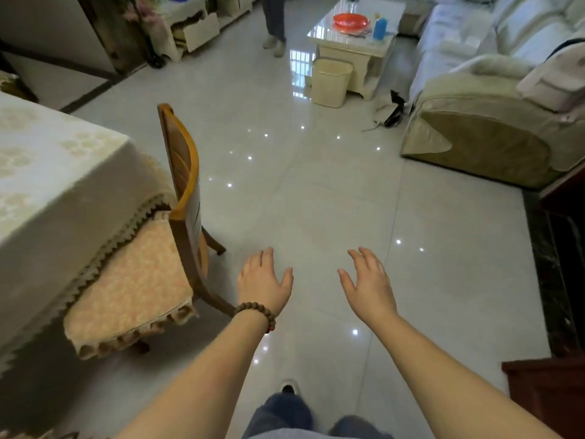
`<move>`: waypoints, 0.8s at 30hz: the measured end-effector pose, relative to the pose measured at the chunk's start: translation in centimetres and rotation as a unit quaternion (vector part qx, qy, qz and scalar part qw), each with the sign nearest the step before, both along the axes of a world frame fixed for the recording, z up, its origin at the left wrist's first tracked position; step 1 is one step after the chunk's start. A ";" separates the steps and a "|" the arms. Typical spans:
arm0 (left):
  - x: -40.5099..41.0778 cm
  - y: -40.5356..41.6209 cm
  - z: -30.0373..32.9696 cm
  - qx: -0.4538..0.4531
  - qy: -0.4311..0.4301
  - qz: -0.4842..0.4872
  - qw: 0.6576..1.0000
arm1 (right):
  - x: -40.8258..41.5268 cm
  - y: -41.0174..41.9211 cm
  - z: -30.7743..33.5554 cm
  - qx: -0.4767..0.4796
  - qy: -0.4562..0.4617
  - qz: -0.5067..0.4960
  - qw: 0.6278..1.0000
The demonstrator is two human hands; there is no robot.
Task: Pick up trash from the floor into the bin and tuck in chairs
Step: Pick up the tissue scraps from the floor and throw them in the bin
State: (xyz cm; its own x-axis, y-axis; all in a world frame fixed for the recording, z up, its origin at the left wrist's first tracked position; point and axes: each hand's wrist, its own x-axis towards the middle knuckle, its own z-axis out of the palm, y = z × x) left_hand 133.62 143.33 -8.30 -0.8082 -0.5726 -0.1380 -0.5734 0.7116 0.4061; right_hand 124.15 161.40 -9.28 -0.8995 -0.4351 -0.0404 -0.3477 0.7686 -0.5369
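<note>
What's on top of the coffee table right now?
On the coffee table: an orange-red dish and a blue bottle. The table's far end is cut off, so anything there can't be seen.

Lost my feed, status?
Left hand and right hand open, empty. Chair tucked at table. Bin ahead, path clear.

Open tiled floor point(316, 191) is stretching ahead toward the bin point(331, 82); the chair point(182, 198) is crowding the left, the sofa point(481, 134) blocking the right.
</note>
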 end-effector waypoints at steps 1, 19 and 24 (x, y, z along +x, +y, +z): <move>-1.7 -1.2 0.3 0.003 0.003 0.001 1.000 | -1.7 -1.2 0.3 0.001 0.000 0.001 1.000; -37.0 -20.5 -2.2 0.014 0.006 0.157 0.988 | -43.5 -22.6 -0.8 0.011 0.026 0.118 0.993; -44.7 -26.0 -1.1 0.010 0.011 0.224 0.975 | -53.3 -30.2 0.1 0.016 0.032 0.184 0.982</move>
State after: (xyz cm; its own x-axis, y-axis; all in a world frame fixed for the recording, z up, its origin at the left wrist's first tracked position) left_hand 88.93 117.36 -9.40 -0.4810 -0.8656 -0.1391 -0.8158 0.3837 0.4327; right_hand 70.84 131.24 -9.22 -0.6830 -0.7303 -0.0083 -0.6367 0.6010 -0.4831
